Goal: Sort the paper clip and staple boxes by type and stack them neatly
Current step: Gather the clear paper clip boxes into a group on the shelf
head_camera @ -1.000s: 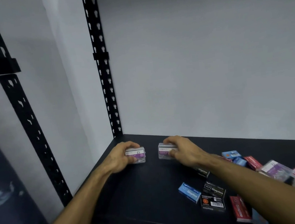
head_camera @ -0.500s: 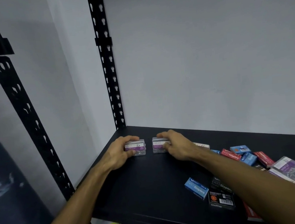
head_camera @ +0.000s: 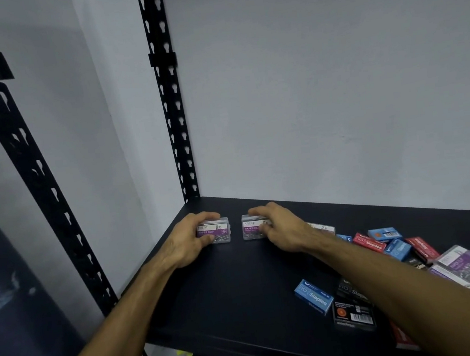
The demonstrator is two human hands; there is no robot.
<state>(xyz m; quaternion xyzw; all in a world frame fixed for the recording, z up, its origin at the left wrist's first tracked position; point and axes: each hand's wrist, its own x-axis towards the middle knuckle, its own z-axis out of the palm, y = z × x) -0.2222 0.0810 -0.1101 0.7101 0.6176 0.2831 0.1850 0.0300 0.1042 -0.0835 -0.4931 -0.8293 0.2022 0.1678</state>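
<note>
I see my left hand [head_camera: 187,244] gripping one clear purple-labelled paper clip box [head_camera: 216,231], my right hand [head_camera: 283,228] gripping its twin [head_camera: 252,226] just beside it at 3 o'clock (both on the black shelf [head_camera: 241,289] near its back left corner), the staple box pile [head_camera: 395,242] at 4 o'clock partly hidden by my right forearm and cut off by the frame edge.

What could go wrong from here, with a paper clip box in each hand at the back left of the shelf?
1. The left hand and right hand each grip a clear paper clip box standing on edge; let go, they may tip.
2. The right forearm crosses just above the blue staples box and black staples box near the shelf's front edge; pulling back could knock them off.
</note>
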